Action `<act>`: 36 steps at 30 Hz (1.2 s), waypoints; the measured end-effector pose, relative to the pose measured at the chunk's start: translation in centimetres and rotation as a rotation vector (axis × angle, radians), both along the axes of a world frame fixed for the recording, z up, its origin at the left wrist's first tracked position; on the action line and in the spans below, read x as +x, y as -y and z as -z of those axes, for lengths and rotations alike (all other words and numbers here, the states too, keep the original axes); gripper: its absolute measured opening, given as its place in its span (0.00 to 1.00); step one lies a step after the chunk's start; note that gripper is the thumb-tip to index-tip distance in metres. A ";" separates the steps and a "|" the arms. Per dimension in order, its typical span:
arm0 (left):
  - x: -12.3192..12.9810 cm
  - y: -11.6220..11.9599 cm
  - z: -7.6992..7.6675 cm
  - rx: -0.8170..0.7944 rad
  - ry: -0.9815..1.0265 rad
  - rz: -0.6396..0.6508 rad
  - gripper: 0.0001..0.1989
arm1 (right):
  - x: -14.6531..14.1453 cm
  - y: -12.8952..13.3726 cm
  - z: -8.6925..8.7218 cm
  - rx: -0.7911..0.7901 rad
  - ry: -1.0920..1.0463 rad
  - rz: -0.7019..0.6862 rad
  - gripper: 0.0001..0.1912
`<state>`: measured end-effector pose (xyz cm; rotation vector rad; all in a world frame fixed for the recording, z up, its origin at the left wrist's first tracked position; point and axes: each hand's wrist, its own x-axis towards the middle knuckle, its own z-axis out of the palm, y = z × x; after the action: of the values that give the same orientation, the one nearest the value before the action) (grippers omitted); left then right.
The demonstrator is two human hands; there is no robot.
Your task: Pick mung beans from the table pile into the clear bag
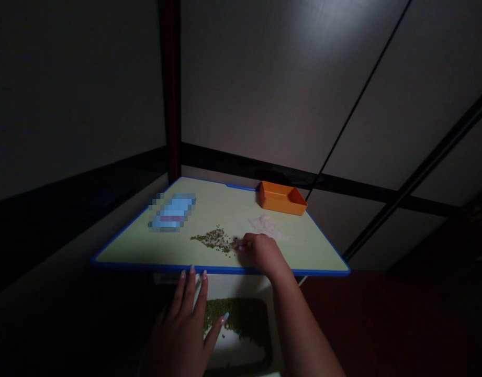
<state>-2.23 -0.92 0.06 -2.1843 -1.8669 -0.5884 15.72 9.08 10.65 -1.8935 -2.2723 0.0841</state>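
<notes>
A loose pile of small green beans [215,238] mixed with pale grains lies on the light table top [126,246] with a blue edge. At the pile's right end, my right hand [262,251] is closed, fingertips pinched together low over the surface; whatever is between them is too small to make out. Behind that hand spreads a patch of white grains [266,225]. My left hand [186,314] has its fingers spread, fingertips near the table's front edge, above a white tray [244,285] holding many more green beans [241,314].
An orange open box [282,199] stands at the table's back right corner. Toward the left side lies a blurred-out bluish flat object [172,212]. Dark panelled walls [256,94] rise close behind and to the left of the table.
</notes>
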 end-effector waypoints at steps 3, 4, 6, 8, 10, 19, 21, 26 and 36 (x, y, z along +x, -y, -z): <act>0.0 0.0 0.1 0.002 -0.003 -0.007 0.35 | -0.1 0.0 -0.1 0.000 0.006 0.003 0.10; 0.0 0.0 0.1 0.007 -0.004 -0.004 0.35 | -0.2 0.0 -0.2 -0.008 0.000 -0.004 0.10; -0.1 0.0 0.0 0.022 -0.008 0.007 0.36 | -0.2 0.1 -0.3 -0.023 -0.018 -0.028 0.10; -0.1 0.0 -0.2 0.035 -0.012 0.014 0.36 | -0.3 0.3 -0.5 -0.028 -0.020 -0.044 0.10; 0.0 0.1 -0.4 0.035 -0.015 0.006 0.35 | -0.3 0.3 -0.5 -0.023 -0.010 -0.044 0.09; 0.1 0.2 -0.8 -0.002 -0.020 -0.004 0.35 | -0.3 0.1 -0.5 -0.006 0.037 0.007 0.09; 0.1 0.2 -0.7 -0.012 -0.018 -0.004 0.35 | -0.4 0.1 -0.5 -0.009 0.032 0.005 0.09; 0.1 0.3 -0.7 -0.013 -0.012 -0.002 0.35 | -0.3 0.2 -0.6 -0.032 0.007 -0.033 0.09; 0.1 0.3 -1.1 -0.049 -0.008 -0.005 0.35 | -0.2 0.1 -0.5 -0.023 -0.023 -0.034 0.10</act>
<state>-2.14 -1.23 1.12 -2.2082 -1.9020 -0.5384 15.49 8.93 11.12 -1.8559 -2.2988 0.1367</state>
